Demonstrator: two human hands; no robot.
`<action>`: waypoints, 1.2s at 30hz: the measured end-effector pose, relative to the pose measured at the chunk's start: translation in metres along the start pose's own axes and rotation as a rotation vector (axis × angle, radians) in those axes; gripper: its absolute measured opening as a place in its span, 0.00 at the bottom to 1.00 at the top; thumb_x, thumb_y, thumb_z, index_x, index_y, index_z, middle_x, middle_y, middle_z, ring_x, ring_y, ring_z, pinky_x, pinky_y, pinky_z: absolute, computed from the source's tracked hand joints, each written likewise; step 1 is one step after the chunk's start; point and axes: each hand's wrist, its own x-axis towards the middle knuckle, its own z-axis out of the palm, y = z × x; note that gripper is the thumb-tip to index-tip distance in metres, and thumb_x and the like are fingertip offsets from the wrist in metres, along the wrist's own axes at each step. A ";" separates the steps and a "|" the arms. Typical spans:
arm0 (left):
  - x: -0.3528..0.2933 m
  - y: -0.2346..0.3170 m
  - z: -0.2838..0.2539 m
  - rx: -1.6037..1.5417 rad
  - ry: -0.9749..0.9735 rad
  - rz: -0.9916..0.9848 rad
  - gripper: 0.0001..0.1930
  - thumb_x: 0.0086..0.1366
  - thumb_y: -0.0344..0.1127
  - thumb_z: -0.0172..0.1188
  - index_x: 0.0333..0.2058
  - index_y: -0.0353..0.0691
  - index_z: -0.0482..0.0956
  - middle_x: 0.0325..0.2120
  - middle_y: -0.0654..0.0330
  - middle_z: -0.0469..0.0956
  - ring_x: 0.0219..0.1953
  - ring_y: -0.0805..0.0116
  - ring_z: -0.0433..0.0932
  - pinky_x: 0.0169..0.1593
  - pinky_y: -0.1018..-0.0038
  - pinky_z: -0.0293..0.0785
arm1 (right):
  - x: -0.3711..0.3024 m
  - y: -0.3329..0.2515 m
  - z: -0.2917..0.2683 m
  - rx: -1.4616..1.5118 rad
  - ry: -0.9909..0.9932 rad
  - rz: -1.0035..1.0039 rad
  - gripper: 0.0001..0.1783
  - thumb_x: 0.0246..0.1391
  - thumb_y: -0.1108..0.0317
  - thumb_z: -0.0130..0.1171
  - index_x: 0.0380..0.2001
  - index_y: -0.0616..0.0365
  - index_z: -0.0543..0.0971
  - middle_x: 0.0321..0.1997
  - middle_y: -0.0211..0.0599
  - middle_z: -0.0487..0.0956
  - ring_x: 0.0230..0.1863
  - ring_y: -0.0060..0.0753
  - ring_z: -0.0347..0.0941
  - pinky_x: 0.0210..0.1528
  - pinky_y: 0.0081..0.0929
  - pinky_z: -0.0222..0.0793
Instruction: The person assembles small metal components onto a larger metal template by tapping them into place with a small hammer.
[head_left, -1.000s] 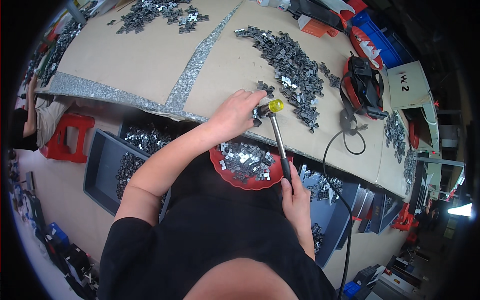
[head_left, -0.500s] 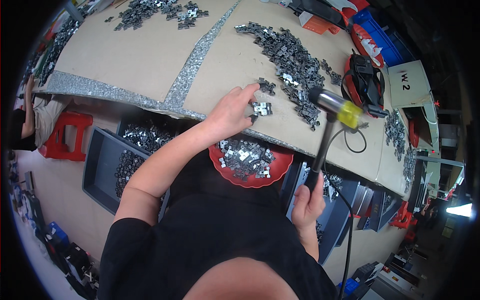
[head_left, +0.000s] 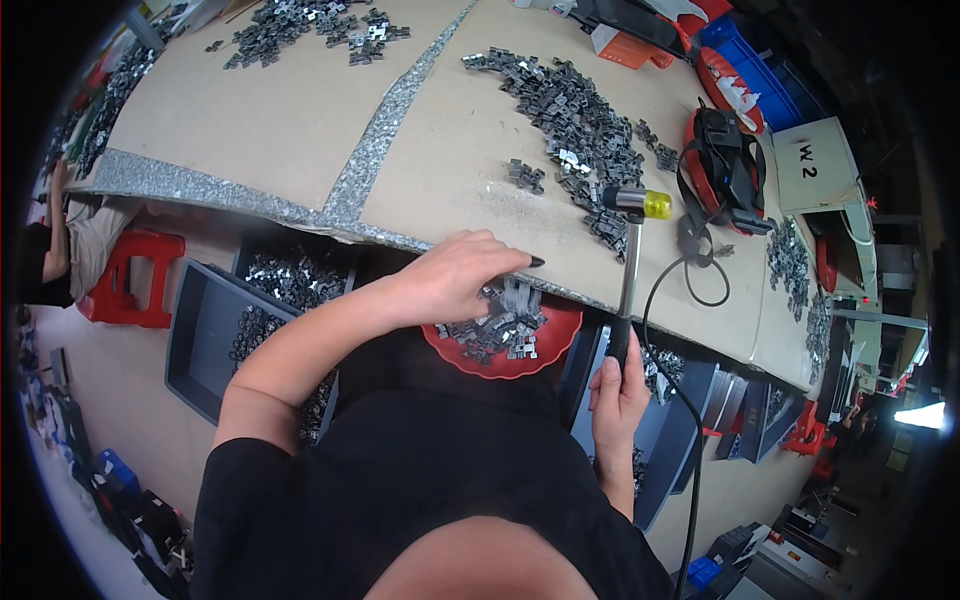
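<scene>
My left hand (head_left: pixel 462 272) is at the table's front edge, over a scalloped red bowl (head_left: pixel 500 372) of small metal clips. Its thumb and index finger are apart, and a small dark piece (head_left: pixel 537 262) shows at the index fingertip. Just under the fingers, a blurred metal clip (head_left: pixel 517 296) is above the bowl. In my right hand (head_left: pixel 617 392) a mallet (head_left: pixel 627 270) stands upright, gripped by its black handle; its head has a black face and a yellow face. Beyond it lies a long heap of dark metal clips (head_left: pixel 585 125), with a small cluster (head_left: pixel 526 176) apart from it.
A black head strap device (head_left: pixel 725 165) sits at the right, its cable (head_left: pixel 690 400) running down past my right hand. Grey bins (head_left: pixel 205 345) of metal parts stand below the table. A red stool (head_left: pixel 135 275) and another person's arm (head_left: pixel 57 205) are at the far left.
My left hand has drawn back from the tabletop to the edge above the bowl; the shiny clip beside its fingers has left the table. The mallet head has moved slightly left and down.
</scene>
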 end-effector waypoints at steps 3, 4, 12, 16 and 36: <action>0.020 -0.014 -0.001 0.008 0.272 -0.015 0.27 0.39 0.20 0.56 0.44 0.34 0.70 0.37 0.52 0.73 0.44 0.53 0.70 0.49 0.66 0.67 | -0.003 -0.002 0.002 0.039 -0.020 0.052 0.24 0.59 0.69 0.43 0.59 0.58 0.60 0.16 0.23 0.66 0.14 0.09 0.57 0.15 0.09 0.53; 0.029 -0.024 -0.005 0.045 0.455 -0.060 0.27 0.40 0.20 0.55 0.45 0.34 0.70 0.37 0.51 0.72 0.44 0.53 0.70 0.49 0.66 0.66 | -0.002 -0.002 0.004 0.035 -0.035 0.050 0.24 0.59 0.69 0.43 0.59 0.58 0.60 0.16 0.23 0.66 0.14 0.09 0.56 0.16 0.09 0.53; 0.080 -0.072 -0.030 0.130 0.108 0.027 0.23 0.43 0.16 0.47 0.43 0.33 0.72 0.39 0.53 0.74 0.46 0.55 0.69 0.51 0.67 0.65 | -0.002 -0.009 0.006 0.080 -0.079 0.116 0.23 0.58 0.69 0.46 0.57 0.59 0.63 0.16 0.26 0.68 0.17 0.12 0.62 0.21 0.13 0.61; 0.079 -0.074 -0.029 0.114 0.115 0.176 0.25 0.43 0.16 0.48 0.45 0.33 0.70 0.42 0.52 0.72 0.47 0.56 0.68 0.52 0.66 0.64 | -0.002 -0.011 0.005 0.103 -0.079 0.151 0.23 0.58 0.69 0.46 0.57 0.59 0.63 0.16 0.25 0.68 0.17 0.12 0.62 0.21 0.13 0.61; 0.037 -0.014 0.001 0.027 0.253 -0.212 0.37 0.40 0.19 0.55 0.55 0.31 0.55 0.40 0.42 0.69 0.46 0.46 0.66 0.52 0.61 0.62 | -0.003 -0.012 0.011 -0.157 -0.194 0.051 0.23 0.56 0.68 0.48 0.56 0.57 0.64 0.26 0.45 0.76 0.25 0.36 0.74 0.29 0.27 0.68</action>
